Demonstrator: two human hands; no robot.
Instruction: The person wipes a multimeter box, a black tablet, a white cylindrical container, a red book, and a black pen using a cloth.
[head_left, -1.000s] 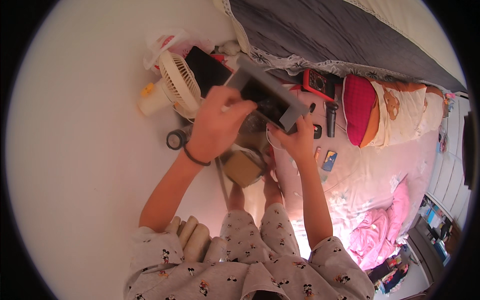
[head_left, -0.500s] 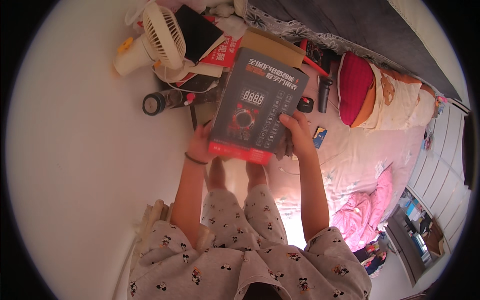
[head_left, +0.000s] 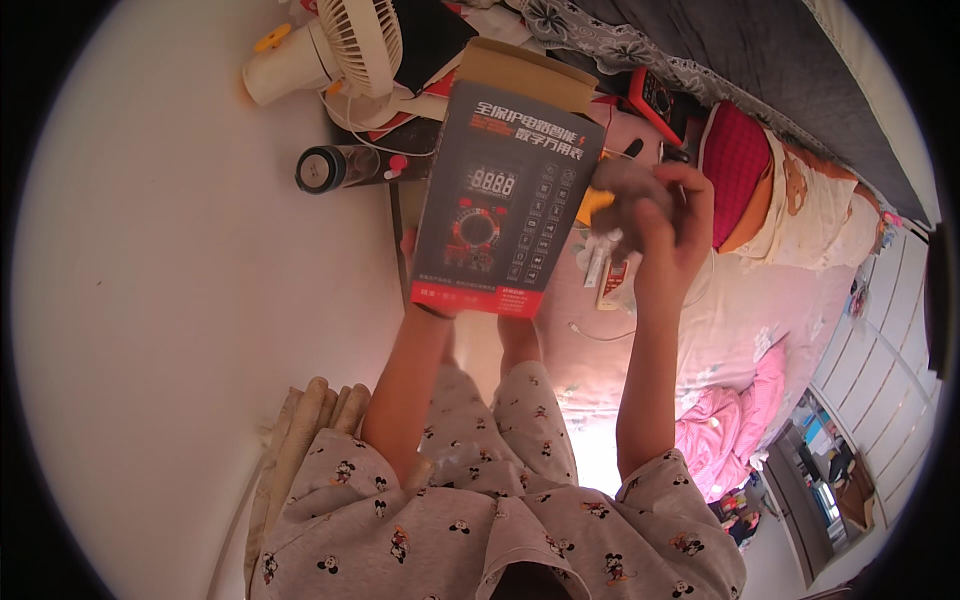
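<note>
A dark grey and red multimeter box (head_left: 500, 200) is held up in front of me, its printed face toward me and its brown cardboard flap (head_left: 525, 72) open at the far end. My left hand (head_left: 408, 250) grips the box from its left side and from behind, most of its fingers hidden. My right hand (head_left: 678, 215) is off the box, just right of it over the bed. Its fingers are bent and smeared by motion, with a blurred greyish-brown patch at their tips, so whether it holds anything is unclear. A red-framed multimeter (head_left: 656, 103) lies farther off on the bed.
A cream fan (head_left: 350, 50) and a dark-capped bottle (head_left: 325, 170) stand at the far left. On the pink bed (head_left: 720, 310) lie a red-and-white packet (head_left: 612, 285), a white cable (head_left: 605, 337) and a dark red pillow (head_left: 735, 165). A yellow item (head_left: 592, 207) shows beside the box.
My right hand has let go of the box's right edge and moved right and away. The box has shifted slightly left, and my left hand has slipped farther behind it.
</note>
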